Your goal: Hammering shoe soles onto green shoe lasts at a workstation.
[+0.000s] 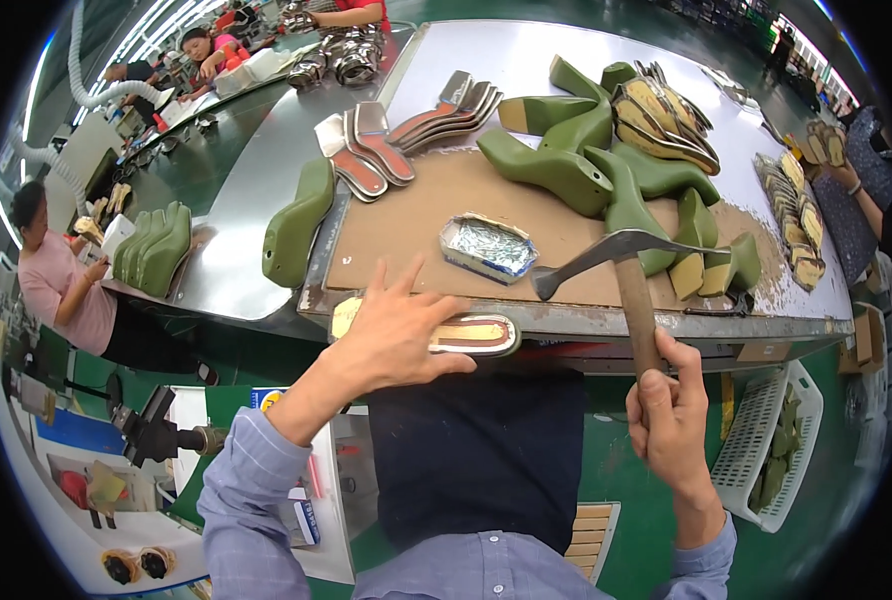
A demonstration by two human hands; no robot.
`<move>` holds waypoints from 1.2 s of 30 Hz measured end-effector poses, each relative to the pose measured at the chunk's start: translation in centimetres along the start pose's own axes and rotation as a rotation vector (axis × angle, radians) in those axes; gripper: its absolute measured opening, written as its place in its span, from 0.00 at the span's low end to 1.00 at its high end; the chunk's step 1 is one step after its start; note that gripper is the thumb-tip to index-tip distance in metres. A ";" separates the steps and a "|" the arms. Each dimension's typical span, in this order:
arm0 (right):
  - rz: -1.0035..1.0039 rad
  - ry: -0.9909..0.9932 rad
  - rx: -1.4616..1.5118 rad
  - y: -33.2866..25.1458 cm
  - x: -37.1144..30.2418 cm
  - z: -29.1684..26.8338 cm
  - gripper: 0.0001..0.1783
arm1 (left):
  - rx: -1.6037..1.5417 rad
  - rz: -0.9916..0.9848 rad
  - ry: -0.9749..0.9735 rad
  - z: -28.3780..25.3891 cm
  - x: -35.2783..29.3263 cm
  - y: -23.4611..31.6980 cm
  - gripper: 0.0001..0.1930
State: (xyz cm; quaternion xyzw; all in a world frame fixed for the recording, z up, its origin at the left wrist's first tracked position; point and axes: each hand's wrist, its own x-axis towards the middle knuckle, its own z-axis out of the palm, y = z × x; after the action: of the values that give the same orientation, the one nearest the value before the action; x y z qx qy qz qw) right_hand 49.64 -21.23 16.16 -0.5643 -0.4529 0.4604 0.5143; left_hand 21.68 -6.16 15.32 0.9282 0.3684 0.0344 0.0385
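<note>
The green shoe last with a cream-and-brown sole face (486,333) lay sole up at the near edge of the white-topped surface (526,55), beneath your left hand (396,328). That hand was spread, palm down, its fingers fanned apart over the middle of the last. To the right, your right hand (669,415) was wrapped around the lower handle of a hammer with a wooden shaft and long, curved dark metal head (638,305), which you held with the head uppermost.

Just beyond the last, a small, worn blue-and-white box (474,265) full of fine silvery pieces stood on a flat brown board (391,240). Left of the board was a single glossy green last (301,222); behind it lay reddish-brown insoles with silvery edges (371,155), some stacked. Farther right, more green lasts (556,170) were heaped, with a bundle of tan sole pieces (663,122) against them.

A row of tan and dark soles (791,215) lined the right side. Below on the floor stood a white perforated plastic basket (738,455) holding olive-green pieces (781,450). At far left, a person in a pink top (66,275) worked near a row of green lasts (153,250).
</note>
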 end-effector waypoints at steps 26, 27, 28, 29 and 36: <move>-0.754 0.217 -0.891 -2.4 1.8 -0.4 0.21 | -0.025 0.072 0.040 2.1 -0.7 -0.8 0.25; -0.749 0.439 -0.747 -2.4 0.9 -1.2 0.21 | -0.024 0.087 0.048 1.9 -0.5 -0.7 0.25; -0.738 0.184 -0.042 -3.6 -0.4 -1.6 0.22 | -0.023 0.100 0.054 1.9 -0.4 -0.5 0.24; -0.759 0.200 0.081 -2.9 -0.9 -0.9 0.22 | -0.008 0.110 0.056 1.9 -0.1 -0.3 0.25; -0.646 0.083 -0.635 1.8 1.7 2.7 0.22 | -0.001 0.115 0.092 2.7 -0.4 -0.8 0.25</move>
State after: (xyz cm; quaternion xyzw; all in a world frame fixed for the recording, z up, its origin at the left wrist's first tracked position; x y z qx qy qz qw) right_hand 47.35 -19.23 14.16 -0.5419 -0.7035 0.0913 0.4507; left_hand 21.10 -5.99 12.59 0.9452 0.3160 0.0796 0.0201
